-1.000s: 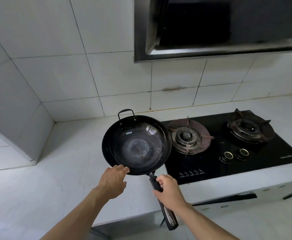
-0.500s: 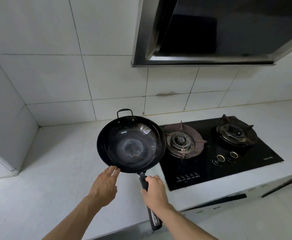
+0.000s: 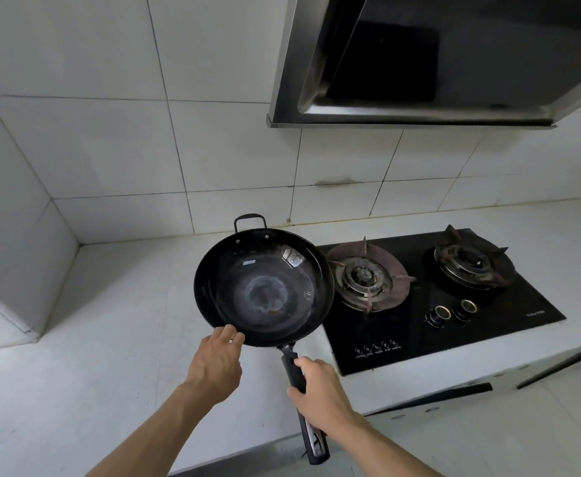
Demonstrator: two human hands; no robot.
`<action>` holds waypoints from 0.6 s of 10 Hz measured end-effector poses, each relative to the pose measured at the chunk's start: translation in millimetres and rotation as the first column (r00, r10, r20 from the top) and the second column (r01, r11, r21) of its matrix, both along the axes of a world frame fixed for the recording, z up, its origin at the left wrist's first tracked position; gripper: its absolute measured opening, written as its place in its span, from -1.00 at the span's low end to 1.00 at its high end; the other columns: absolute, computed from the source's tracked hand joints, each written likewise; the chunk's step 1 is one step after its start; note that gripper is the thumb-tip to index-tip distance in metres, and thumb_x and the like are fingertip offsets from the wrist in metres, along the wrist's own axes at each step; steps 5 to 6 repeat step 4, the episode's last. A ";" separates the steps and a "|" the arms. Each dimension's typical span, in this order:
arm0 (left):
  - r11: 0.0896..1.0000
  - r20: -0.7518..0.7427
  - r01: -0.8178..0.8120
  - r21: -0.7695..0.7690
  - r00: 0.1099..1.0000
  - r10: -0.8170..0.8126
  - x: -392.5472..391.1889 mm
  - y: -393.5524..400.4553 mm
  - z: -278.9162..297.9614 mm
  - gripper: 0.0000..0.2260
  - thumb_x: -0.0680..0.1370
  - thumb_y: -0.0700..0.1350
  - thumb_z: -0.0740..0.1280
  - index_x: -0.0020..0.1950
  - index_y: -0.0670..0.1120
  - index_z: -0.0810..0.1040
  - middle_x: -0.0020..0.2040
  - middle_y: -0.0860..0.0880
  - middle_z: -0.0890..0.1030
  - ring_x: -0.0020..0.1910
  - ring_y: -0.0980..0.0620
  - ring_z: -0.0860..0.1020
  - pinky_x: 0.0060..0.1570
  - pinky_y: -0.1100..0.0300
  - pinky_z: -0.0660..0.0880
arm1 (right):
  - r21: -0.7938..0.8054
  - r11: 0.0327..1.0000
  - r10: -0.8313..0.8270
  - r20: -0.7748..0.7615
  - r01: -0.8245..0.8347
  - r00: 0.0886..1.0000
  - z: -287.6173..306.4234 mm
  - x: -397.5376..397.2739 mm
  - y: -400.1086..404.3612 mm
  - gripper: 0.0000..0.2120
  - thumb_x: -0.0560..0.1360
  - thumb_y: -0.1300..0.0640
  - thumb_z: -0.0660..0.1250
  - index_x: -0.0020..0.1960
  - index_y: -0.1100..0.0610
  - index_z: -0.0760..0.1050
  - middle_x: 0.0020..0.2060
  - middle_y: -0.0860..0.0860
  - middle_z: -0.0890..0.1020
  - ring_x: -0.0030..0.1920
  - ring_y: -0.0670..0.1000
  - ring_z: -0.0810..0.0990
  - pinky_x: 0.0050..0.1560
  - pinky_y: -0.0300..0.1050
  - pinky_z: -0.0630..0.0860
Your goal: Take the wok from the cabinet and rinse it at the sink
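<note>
- While the right hand (image 3: 320,395) sits nearest the camera, its fingers are wrapped around the wok's long black handle (image 3: 294,370); the handle's metal-tipped end pokes out below the wrist, toward the viewer.
- Left hand (image 3: 215,366), just left of the right one and a little ahead of it: fingers fairly straight, tips touching the near-left rim of the wok (image 3: 265,287). Whether any finger hooks under the rim cannot be told.
- Wok is directly beyond both hands, held over the white countertop (image 3: 75,356). Whether its base rests on the counter cannot be told. Dark bowl faces up, with a pale ring-shaped mark at the bottom. A small loop handle (image 3: 250,220) stands on the far rim, opposite the long handle.
- Right of the wok and beyond the right hand: black glass gas hob (image 3: 454,325) set into the counter. Nearer burner (image 3: 364,278) lies just beside the wok's right rim; second burner (image 3: 469,258) farther right. Two round knobs (image 3: 454,309) in front of the burners.
- Farthest out: white tiled wall (image 3: 144,149), turning a corner off to the left of the left hand.
- Above the hob: range hood (image 3: 437,63), dark with a steel edge.
</note>
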State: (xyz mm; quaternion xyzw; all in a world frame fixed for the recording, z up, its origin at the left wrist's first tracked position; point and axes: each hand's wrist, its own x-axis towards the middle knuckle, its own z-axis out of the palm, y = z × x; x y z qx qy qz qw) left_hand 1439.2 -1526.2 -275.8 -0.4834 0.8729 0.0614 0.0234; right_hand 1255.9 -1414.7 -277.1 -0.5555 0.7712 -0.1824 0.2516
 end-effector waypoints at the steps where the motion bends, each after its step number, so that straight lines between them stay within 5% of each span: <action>1: 0.999 -0.048 -0.036 -0.005 0.998 0.036 0.7 2.9 -2.5 -0.56 0.56 -0.10 0.31 0.44 -0.06 0.38 0.36 -0.01 0.42 0.31 -0.02 0.40 0.29 0.12 0.39 | 0.010 1.000 -0.001 0.025 0.001 1.000 3.6 0.6 1.9 -0.52 0.47 0.06 0.37 0.37 0.04 0.39 0.06 -0.02 0.52 0.02 -0.04 0.51 -0.07 -0.25 0.49; 3: 1.000 -0.017 -0.003 -0.002 1.000 0.003 0.6 -2.6 6.5 -0.52 0.58 0.09 0.29 0.46 0.01 0.30 0.37 0.03 0.40 0.33 0.00 0.37 0.29 0.09 0.38 | 0.053 0.995 0.084 0.045 -0.086 0.995 18.8 -15.7 -3.1 -0.50 0.47 -0.05 0.35 0.38 -0.08 0.34 -0.09 -0.05 0.58 -0.12 -0.05 0.57 -0.04 -0.08 0.56; 4: 0.998 -0.060 -0.057 0.036 0.996 0.059 -6.2 -9.9 17.8 -0.48 0.58 0.19 0.25 0.49 0.04 0.26 0.34 0.04 0.46 0.31 0.00 0.42 0.29 0.08 0.40 | 0.022 0.987 0.159 0.018 -0.159 0.987 30.1 -37.4 -5.5 -0.39 0.53 -0.07 0.28 0.50 -0.14 0.12 0.14 -0.01 0.49 0.05 -0.04 0.51 0.10 -0.15 0.44; 6: 0.998 -0.060 -0.057 0.036 0.996 0.059 -6.2 -9.9 17.8 -0.48 0.58 0.19 0.25 0.49 0.04 0.26 0.34 0.04 0.46 0.31 0.00 0.42 0.29 0.08 0.40 | 0.022 0.987 0.159 0.018 -0.159 0.987 30.1 -37.4 -5.5 -0.39 0.53 -0.07 0.28 0.50 -0.14 0.12 0.14 -0.01 0.49 0.05 -0.04 0.51 0.10 -0.15 0.44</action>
